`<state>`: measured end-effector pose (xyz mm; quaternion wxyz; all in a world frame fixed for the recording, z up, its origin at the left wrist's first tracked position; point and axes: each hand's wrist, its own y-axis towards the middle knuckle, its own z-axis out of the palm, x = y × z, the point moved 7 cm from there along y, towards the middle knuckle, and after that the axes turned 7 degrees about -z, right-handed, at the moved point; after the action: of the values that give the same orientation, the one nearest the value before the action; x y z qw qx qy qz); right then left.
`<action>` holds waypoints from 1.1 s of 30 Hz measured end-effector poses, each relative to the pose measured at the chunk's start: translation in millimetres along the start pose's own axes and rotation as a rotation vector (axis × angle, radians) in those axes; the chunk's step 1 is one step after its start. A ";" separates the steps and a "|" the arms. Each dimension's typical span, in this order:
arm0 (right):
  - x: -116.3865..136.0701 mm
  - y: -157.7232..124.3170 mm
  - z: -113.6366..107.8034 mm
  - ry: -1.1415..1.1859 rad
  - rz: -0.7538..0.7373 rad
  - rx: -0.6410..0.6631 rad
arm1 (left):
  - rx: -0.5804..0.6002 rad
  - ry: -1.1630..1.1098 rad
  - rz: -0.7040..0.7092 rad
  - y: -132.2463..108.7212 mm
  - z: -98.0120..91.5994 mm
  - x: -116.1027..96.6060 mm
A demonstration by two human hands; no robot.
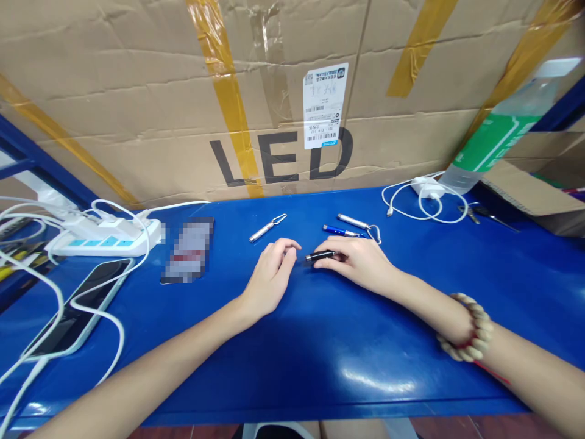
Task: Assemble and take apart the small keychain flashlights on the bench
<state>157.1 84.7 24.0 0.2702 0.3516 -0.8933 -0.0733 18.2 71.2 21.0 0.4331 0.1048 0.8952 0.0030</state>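
Observation:
My right hand point(361, 261) rests on the blue table point(320, 353) with its fingers closed round a small black pen-shaped torch point(320, 255) whose tip points left. My left hand point(273, 273) lies just left of that tip, fingers curled loosely downward, thumb and forefinger close together, nothing visible in them. A silver pen-shaped torch with a clip point(267, 227) lies beyond my left hand. A blue one point(340, 231) and another silver one with a clip point(359, 223) lie beyond my right hand. I wear a bead bracelet point(468, 335) on the right wrist.
A big cardboard box marked LED point(283, 91) walls off the back. At left sit a white power strip point(107, 238), white cables, a phone point(73, 311) and a blurred dark item point(188, 250). At back right lie a white charger with cable point(425, 195) and a plastic bottle point(498, 128).

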 end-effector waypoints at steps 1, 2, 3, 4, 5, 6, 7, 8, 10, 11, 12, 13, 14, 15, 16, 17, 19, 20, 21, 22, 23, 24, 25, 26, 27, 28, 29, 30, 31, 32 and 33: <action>0.1 0.0 0.0 -0.004 -0.004 -0.001 | -0.001 0.003 0.000 0.0 -0.1 -0.1; 0.3 0.1 -0.1 -0.006 -0.009 -0.001 | -0.002 0.006 0.000 0.0 -0.2 -0.3; 0.7 0.2 -0.1 -0.008 -0.014 0.000 | -0.003 0.010 -0.001 0.0 -0.3 -0.4; 1.0 0.3 -0.1 -0.009 -0.018 0.001 | -0.003 0.013 -0.002 0.0 -0.3 -0.6; 1.1 0.4 -0.1 -0.010 -0.018 0.002 | -0.001 0.015 -0.003 0.0 -0.2 -0.7; 1.0 0.4 -0.2 -0.012 -0.015 0.003 | 0.001 0.015 -0.003 -0.1 -0.1 -0.8; 0.7 0.3 -0.2 -0.015 -0.010 0.003 | 0.002 0.016 -0.001 -0.1 0.0 -0.9; 0.3 0.2 -0.2 -0.017 -0.004 0.004 | 0.004 0.016 0.001 -0.1 0.1 -0.9; -0.1 0.1 0.2 -0.016 -0.001 0.007 | 0.003 0.017 0.004 0.0 0.1 -0.7; 0.1 0.1 0.4 -0.014 -0.006 0.008 | 0.002 0.020 0.004 0.1 0.1 -0.4; 0.5 0.2 0.6 -0.013 -0.014 0.008 | 0.001 0.023 0.004 0.3 0.1 -0.1; 1.1 0.2 0.8 -0.014 -0.024 0.007 | 0.001 0.027 0.004 0.4 0.2 0.1; 1.6 0.3 0.9 -0.016 -0.034 0.008 | 0.001 0.031 0.005 0.5 0.3 0.2; 2.0 0.3 1.1 -0.020 -0.041 0.009 | 0.002 0.034 0.007 0.6 0.5 0.2; 2.3 0.3 1.1 -0.023 -0.044 0.008 | 0.002 0.037 0.009 0.6 0.5 0.0; 2.3 0.2 1.2 -0.025 -0.044 0.008 | 0.002 0.039 0.011 0.6 0.6 -0.2; 1.7 0.0 0.8 -0.025 -0.033 0.005 | 0.004 0.037 0.012 0.3 0.6 -0.7; 1.3 -0.1 0.7 -0.025 -0.027 0.003 | 0.004 0.034 0.010 0.2 0.6 -0.9; 1.1 -0.2 0.5 -0.025 -0.025 0.002 | 0.005 0.031 0.008 0.0 0.5 -1.0; 1.1 -0.2 0.5 -0.026 -0.027 0.002 | 0.005 0.029 0.006 -0.1 0.5 -1.1; 1.4 -0.2 0.5 -0.027 -0.033 0.002 | 0.006 0.027 0.005 -0.2 0.5 -1.2; 1.8 -0.2 0.6 -0.027 -0.040 0.003 | 0.007 0.027 0.005 -0.2 0.5 -1.2; 2.1 -0.1 0.6 -0.026 -0.045 0.005 | 0.010 0.028 0.005 -0.2 0.6 -1.1; 2.2 -0.1 0.7 -0.022 -0.046 0.005 | 0.013 0.030 0.005 -0.2 0.9 -0.8; 1.9 0.0 0.6 -0.019 -0.042 0.004 | 0.015 0.030 0.004 0.0 1.1 -0.4; 1.4 -0.1 0.5 -0.016 -0.033 0.003 | 0.017 0.029 0.003 0.1 1.4 0.1; 0.9 -0.1 0.3 -0.015 -0.023 0.000 | 0.018 0.030 0.002 0.2 1.6 0.6; 0.4 -0.1 0.0 -0.017 -0.015 -0.003 | 0.017 0.031 0.003 0.3 1.7 0.9; 0.3 -0.2 -0.2 -0.019 -0.010 -0.006 | 0.017 0.032 0.004 0.4 1.8 1.1; 0.4 -0.1 -0.3 -0.023 -0.010 -0.007 | 0.016 0.032 0.006 0.4 1.9 1.2; 0.8 -0.1 -0.2 -0.026 -0.014 -0.006 | 0.016 0.034 0.007 0.5 2.0 1.2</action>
<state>156.7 84.1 24.5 0.2591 0.3562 -0.8940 -0.0827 19.1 71.8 18.9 0.4172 0.1114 0.9020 -0.0007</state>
